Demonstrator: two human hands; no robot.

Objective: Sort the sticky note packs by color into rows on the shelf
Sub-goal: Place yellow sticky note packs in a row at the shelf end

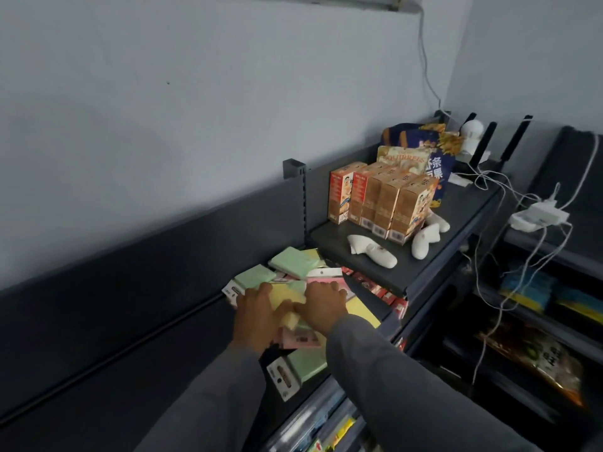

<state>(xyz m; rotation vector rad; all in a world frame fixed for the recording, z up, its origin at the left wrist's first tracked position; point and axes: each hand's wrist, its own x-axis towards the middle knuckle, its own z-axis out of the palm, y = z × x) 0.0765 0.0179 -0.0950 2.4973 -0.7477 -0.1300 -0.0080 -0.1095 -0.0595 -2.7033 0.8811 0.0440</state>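
A heap of sticky note packs lies on the dark grey shelf (pixel 114 370). Green packs (pixel 293 262) sit at the far side, with another green pack (pixel 308 363) near the front edge. Pink packs (pixel 301 339) and yellow packs (pixel 359 309) lie between them. My left hand (pixel 257 316) rests palm down on the heap, its fingers over a yellow pack (pixel 284 296). Beside it, my right hand (pixel 321 303) presses on the pink and yellow packs. Both hands cover the middle of the heap, and I cannot tell whether either grips a pack.
A higher shelf (pixel 408 256) to the right carries orange boxes (pixel 385 200), snack bags and white controllers (pixel 373 252). White cables and a power adapter (pixel 538 216) hang further right. Lower shelves hold packaged goods (pixel 535 357). A grey wall stands behind.
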